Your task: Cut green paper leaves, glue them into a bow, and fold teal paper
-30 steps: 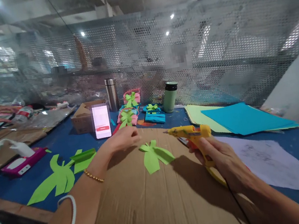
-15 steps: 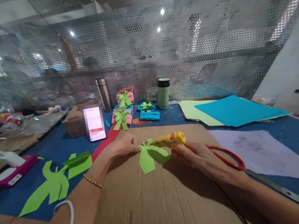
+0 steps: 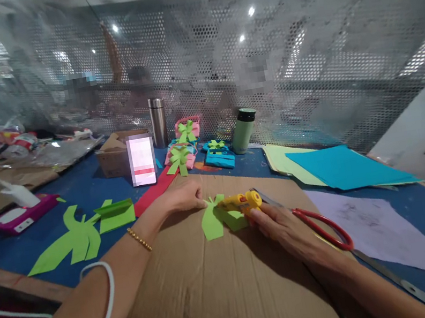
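The step in hand seems to be gluing: the right hand (image 3: 279, 226) is wrapped round the glue gun (image 3: 240, 201), nozzle at or just above the top of the green cutout (image 3: 212, 224) on the cardboard (image 3: 201, 285). The left hand (image 3: 184, 196) has its fingers curled in at the cutout's edge (whether they pinch it is hidden). The next move likely calls for a steady nozzle. Red-handled scissors (image 3: 347, 239) lie beside the right hand; behind the blue table (image 3: 420, 205) stands a perforated screen (image 3: 301, 57).
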### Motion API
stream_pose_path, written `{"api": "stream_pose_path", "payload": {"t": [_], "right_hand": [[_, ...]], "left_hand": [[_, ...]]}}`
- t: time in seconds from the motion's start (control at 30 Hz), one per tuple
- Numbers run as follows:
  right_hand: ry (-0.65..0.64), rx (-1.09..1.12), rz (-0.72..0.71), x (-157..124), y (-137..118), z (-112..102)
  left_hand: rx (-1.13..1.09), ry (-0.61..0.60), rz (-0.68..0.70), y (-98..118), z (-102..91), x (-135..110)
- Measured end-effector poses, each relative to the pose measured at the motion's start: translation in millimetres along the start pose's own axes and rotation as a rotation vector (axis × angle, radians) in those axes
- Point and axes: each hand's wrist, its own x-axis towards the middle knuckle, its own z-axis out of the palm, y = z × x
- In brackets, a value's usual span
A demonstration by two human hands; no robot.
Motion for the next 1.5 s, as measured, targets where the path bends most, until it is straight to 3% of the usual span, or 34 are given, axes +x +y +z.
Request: {"api": "stream_pose_path", "payload": {"t": [0.53, 1.13, 1.5], "right_hand": [[0.008, 0.004, 0.014, 4.0, 7.9, 3.2], [0.032, -0.069, 0.019, 2.9, 21.4, 4.1], [0.003, 0.041, 0.061, 9.0, 19.3, 8.3]], "left_hand": [[0.005, 0.013, 0.020, -6.6, 5.5, 7.6], [0.033, -0.013, 0.002, 1.2, -0.9, 1.0], [0.024, -0.007, 0.006, 4.5, -2.8, -1.3]]}}
